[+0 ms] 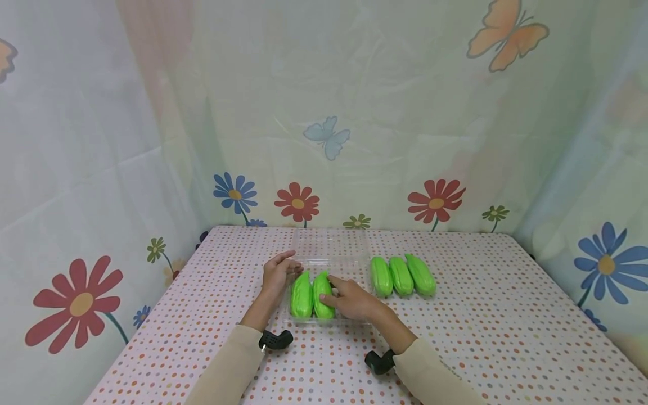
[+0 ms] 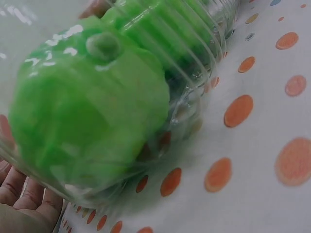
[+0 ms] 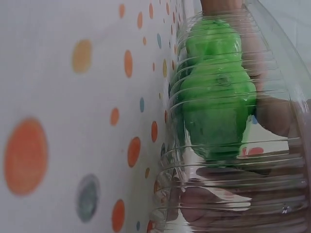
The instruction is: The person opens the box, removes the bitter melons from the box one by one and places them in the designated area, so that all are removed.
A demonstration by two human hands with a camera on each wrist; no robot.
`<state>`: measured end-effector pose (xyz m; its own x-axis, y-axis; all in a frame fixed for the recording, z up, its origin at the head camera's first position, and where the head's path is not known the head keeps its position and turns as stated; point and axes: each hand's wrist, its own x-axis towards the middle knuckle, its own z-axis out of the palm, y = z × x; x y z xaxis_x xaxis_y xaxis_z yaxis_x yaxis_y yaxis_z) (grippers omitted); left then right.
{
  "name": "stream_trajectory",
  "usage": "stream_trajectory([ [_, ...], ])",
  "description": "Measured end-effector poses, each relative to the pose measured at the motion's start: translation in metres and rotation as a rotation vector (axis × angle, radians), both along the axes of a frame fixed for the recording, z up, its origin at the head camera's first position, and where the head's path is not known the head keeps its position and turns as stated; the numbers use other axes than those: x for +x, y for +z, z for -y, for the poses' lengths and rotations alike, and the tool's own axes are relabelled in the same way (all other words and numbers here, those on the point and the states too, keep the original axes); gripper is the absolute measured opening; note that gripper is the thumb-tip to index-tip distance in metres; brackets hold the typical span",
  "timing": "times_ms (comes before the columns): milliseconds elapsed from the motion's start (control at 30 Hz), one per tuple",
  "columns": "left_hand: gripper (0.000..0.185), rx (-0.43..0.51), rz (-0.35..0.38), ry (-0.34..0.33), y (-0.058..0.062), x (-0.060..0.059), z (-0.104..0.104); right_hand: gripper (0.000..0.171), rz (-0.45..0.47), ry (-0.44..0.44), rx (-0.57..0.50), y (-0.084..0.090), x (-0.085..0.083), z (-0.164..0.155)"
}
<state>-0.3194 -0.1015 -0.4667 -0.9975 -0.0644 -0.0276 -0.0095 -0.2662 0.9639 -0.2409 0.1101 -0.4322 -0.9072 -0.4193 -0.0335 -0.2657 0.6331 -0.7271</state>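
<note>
A clear plastic tray (image 1: 349, 321) lies on the dotted tablecloth with its lid (image 1: 331, 244) folded open behind it. Two green toy gourds lie in it side by side: the left one (image 1: 301, 295) and the right one (image 1: 320, 288). My left hand (image 1: 277, 274) rests with straight fingers against the tray's left edge; its fingers (image 2: 22, 194) show beneath the tray wall (image 2: 204, 53). My right hand (image 1: 349, 298) pinches the right gourd (image 3: 218, 97) between index finger and thumb. Through the ribbed tray wall (image 3: 233, 165) those fingers (image 3: 274, 114) look blurred.
Three more green gourds (image 1: 402, 275) lie in a row just right of the tray. The table (image 1: 506, 315) has a white cloth with coloured dots. Flowered curtains (image 1: 101, 169) close in the back and both sides.
</note>
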Motion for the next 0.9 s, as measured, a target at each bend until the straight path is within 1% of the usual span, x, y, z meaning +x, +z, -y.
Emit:
stream_trajectory([
  [133,0.047,-0.004,-0.008,0.006,-0.0008,0.0006,0.0000,0.069,-0.008,0.001,-0.024,-0.0003,0.0006,0.0000],
  [333,0.045,-0.006,-0.025,0.009,-0.0016,0.0007,-0.0008,0.071,-0.002,-0.006,-0.094,-0.0017,-0.0003,-0.0018],
  [433,0.045,-0.008,-0.022,0.006,-0.0014,0.0008,-0.0005,0.069,-0.017,0.011,-0.114,-0.0028,-0.0020,-0.0024],
  [600,0.044,-0.007,-0.022,-0.013,-0.0016,0.0014,0.0016,0.065,-0.030,0.022,-0.116,-0.0032,-0.0028,-0.0021],
  [633,0.043,-0.006,-0.023,-0.018,0.0016,0.0037,0.0019,0.065,-0.030,0.021,-0.115,-0.0031,-0.0027,-0.0020],
  [833,0.045,-0.002,-0.035,-0.001,0.0009,0.0039,-0.0001,0.064,-0.035,0.019,-0.099,-0.0021,-0.0026,-0.0016],
  [867,0.045,-0.002,-0.037,0.004,-0.0024,0.0015,-0.0005,0.064,-0.039,0.019,-0.096,-0.0021,-0.0027,-0.0015],
  [900,0.045,-0.002,-0.039,0.003,-0.0029,0.0013,-0.0003,0.064,-0.041,0.021,-0.093,-0.0020,-0.0027,-0.0014],
])
